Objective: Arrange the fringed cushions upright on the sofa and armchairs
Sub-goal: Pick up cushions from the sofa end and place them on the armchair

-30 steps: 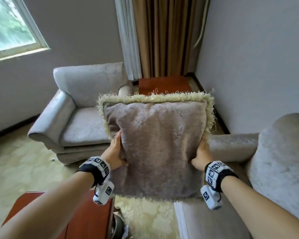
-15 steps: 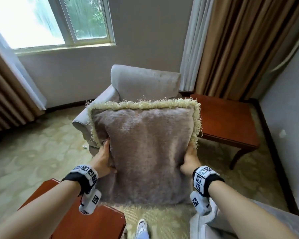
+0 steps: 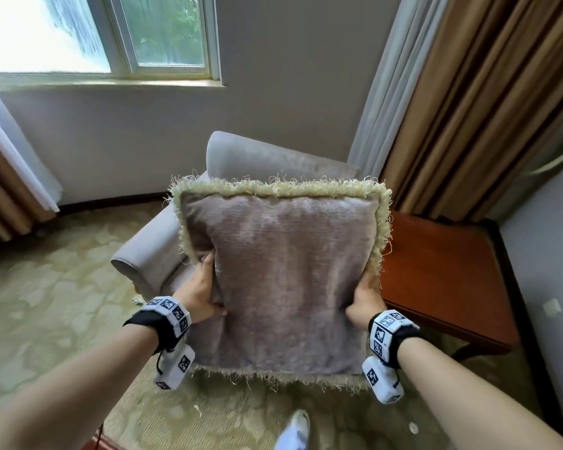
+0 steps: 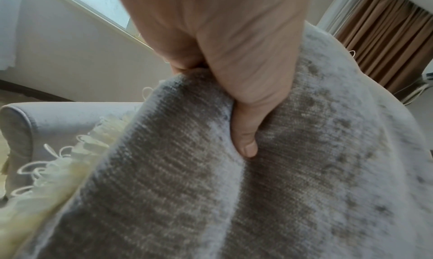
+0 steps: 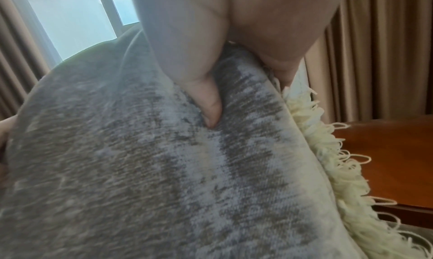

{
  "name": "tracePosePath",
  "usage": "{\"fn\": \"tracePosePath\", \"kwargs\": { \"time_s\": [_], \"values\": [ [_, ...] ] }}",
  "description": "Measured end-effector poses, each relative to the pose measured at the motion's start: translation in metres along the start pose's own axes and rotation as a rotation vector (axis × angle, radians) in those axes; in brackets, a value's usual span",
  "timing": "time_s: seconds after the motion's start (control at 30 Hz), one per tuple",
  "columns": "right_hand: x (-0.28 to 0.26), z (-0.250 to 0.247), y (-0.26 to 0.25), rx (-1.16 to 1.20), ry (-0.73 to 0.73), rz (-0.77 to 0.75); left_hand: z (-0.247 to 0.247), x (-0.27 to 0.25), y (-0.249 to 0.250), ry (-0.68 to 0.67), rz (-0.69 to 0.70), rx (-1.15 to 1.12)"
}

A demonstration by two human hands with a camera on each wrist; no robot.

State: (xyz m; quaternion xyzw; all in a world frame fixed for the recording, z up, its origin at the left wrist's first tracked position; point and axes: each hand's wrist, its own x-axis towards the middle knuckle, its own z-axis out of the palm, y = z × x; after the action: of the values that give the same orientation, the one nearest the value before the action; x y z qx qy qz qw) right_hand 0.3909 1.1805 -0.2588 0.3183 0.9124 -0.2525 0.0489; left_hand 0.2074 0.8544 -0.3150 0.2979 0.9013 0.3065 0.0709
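Note:
I hold a grey-brown velvet cushion [image 3: 283, 280] with a cream fringe upright in the air, in front of a pale grey armchair [image 3: 156, 251]. My left hand [image 3: 202, 287] grips its left edge, thumb on the front face and fingers behind. My right hand [image 3: 364, 300] grips the right edge the same way. In the left wrist view the left hand [image 4: 225, 74] has its thumb pressed into the cushion [image 4: 281, 179]. The right wrist view shows the right hand [image 5: 225, 66], its thumb sunk into the cushion [image 5: 140, 170]. The cushion hides the armchair's seat.
A red-brown wooden side table [image 3: 442, 274] stands right of the armchair, below brown curtains [image 3: 488, 105]. A window [image 3: 163, 34] is on the far wall. Patterned carpet [image 3: 52, 287] covers the floor. My shoe [image 3: 293, 430] shows at the bottom edge.
The view has swung from the sofa side to face the armchair, which now stands nearer behind the cushion. Both hands keep the same grip on the cushion's sides.

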Motion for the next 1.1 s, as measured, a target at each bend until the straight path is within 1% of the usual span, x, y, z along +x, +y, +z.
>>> {"fn": "tracePosePath", "kwargs": {
  "time_s": [0.17, 0.4, 0.5, 0.57, 0.67, 0.73, 0.83, 0.93, 1.0, 1.1],
  "values": [
    [0.095, 0.019, -0.043, -0.031, -0.065, -0.052, -0.016, 0.057, -0.041, -0.021, -0.103, 0.0],
    [0.243, 0.048, -0.125, -0.015, -0.171, -0.181, -0.049, 0.141, -0.104, 0.026, -0.264, 0.038],
    [0.294, 0.057, -0.155, -0.071, -0.199, -0.228, -0.061, 0.172, -0.13, 0.029, -0.318, 0.038],
    [0.321, 0.063, -0.171, -0.107, -0.22, -0.233, -0.068, 0.194, -0.147, 0.03, -0.328, 0.037],
    [0.36, 0.074, -0.191, -0.135, -0.284, -0.192, -0.074, 0.235, -0.171, 0.017, -0.309, -0.005],
    [0.389, 0.081, -0.201, -0.143, -0.29, -0.165, -0.074, 0.271, -0.189, -0.014, -0.27, -0.029],
    [0.427, 0.094, -0.211, -0.102, -0.264, -0.085, -0.069, 0.337, -0.224, -0.109, -0.218, -0.043],
    [0.458, 0.104, -0.213, -0.045, -0.207, 0.048, -0.063, 0.415, -0.252, -0.193, -0.139, -0.043],
    [0.478, 0.107, -0.214, -0.015, -0.176, 0.136, -0.056, 0.466, -0.263, -0.249, -0.072, -0.056],
    [0.504, 0.107, -0.213, 0.023, -0.124, 0.229, -0.043, 0.531, -0.272, -0.307, 0.0, -0.047]
  ]
}}
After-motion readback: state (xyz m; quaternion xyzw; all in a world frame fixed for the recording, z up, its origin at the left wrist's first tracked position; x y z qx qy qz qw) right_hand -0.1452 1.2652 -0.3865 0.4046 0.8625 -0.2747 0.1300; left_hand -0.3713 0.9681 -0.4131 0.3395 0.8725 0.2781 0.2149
